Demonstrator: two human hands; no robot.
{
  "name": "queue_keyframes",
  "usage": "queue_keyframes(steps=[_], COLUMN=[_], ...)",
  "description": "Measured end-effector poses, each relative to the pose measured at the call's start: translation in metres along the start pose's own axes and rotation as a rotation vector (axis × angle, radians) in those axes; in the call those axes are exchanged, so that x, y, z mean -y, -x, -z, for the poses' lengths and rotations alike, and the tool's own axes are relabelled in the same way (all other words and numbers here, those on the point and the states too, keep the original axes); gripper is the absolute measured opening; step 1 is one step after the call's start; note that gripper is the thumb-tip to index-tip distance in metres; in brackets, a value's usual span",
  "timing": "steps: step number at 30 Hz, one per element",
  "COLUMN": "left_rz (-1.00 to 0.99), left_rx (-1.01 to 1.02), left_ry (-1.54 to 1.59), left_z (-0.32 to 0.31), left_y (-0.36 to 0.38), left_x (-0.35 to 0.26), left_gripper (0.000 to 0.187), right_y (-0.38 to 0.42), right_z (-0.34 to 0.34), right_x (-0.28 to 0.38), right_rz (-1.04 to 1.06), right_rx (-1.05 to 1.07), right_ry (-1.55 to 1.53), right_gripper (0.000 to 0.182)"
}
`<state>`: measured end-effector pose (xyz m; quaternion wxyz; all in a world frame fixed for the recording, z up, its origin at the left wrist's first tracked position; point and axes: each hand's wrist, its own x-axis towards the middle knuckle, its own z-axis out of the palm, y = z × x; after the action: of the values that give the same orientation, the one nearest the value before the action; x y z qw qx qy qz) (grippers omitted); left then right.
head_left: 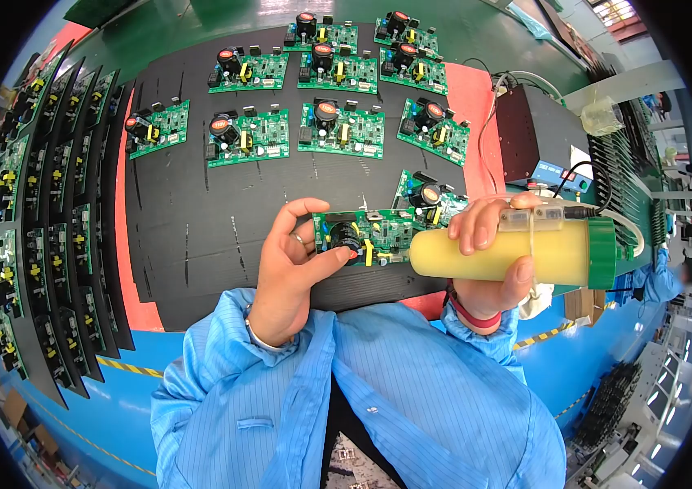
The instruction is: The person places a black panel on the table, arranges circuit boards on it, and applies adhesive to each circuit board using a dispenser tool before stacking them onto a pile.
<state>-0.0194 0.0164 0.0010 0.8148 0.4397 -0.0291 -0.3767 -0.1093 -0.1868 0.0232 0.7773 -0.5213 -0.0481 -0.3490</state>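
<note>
My left hand [287, 273] is closed on a green circuit board [395, 231], thumb over its large black capacitor and fingers at the left edge. The board is held above the black mat. In my right hand [476, 224] lies a thick dispenser cartridge [452, 257] full of pale yellow material, with a green cap [603, 253] on its right end. Its rounded left end overlaps the right edge of the held board. A clear switch piece [529, 218] with a cable is strapped along the cartridge. Just behind, another circuit board [430, 200] is partly hidden by my right hand.
Several similar boards [341, 129] stand in rows on the black mat [199, 204]. To the left, racks of black trays [57, 204] hold more boards. A dark box [533, 134] and a blue controller [559, 175] with cables sit at the right. A person [663, 281] is farther right.
</note>
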Motion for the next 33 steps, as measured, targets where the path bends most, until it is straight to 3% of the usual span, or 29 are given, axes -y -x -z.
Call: queue_keyframes(steps=[9, 18, 24, 25, 27, 29, 31, 33], left_rz=[0.016, -0.023, -0.309, -0.482, -0.818, -1.080, -1.231, -1.164], left_rx=[-0.017, -0.063, 0.027, 0.037, 0.033, -0.218, -0.746, -0.979], left_ry=[-0.011, 0.067, 0.004, -0.085, -0.281, -0.412, -0.586, -0.477], left_z=[0.001, 0.003, 0.029, 0.034, 0.051, 0.066, 0.071, 0.085], left_y=[0.001, 0.004, 0.062, 0.078, 0.116, 0.157, 0.192, 0.223], left_x=[0.000, 0.001, -0.057, -0.068, -0.096, -0.123, -0.156, -0.185], left_gripper=[0.051, 0.049, 0.061, 0.057, 0.059, 0.055, 0.046, 0.039], right_y=[-0.003, 0.004, -0.001, 0.002, -0.003, -0.006, -0.004, -0.002], right_z=[0.003, 0.002, 0.015, 0.023, 0.019, 0.002, 0.016, 0.023], right_x=[0.002, 0.004, 0.006, 0.009, 0.002, 0.000, -0.009, -0.016], right_rz=[0.082, 0.044, 0.062, 0.019, 0.076, 0.060, 0.037, 0.025], right_rx=[0.015, -0.024, 0.080, -0.033, -0.013, -0.019, 0.070, 0.044], right_ry=[0.141, 0.001, -0.404, -0.243, -0.198, -0.098, -0.147, -0.124], right_gripper=[0.062, 0.061, 0.063, 0.059, 0.063, 0.063, 0.054, 0.053])
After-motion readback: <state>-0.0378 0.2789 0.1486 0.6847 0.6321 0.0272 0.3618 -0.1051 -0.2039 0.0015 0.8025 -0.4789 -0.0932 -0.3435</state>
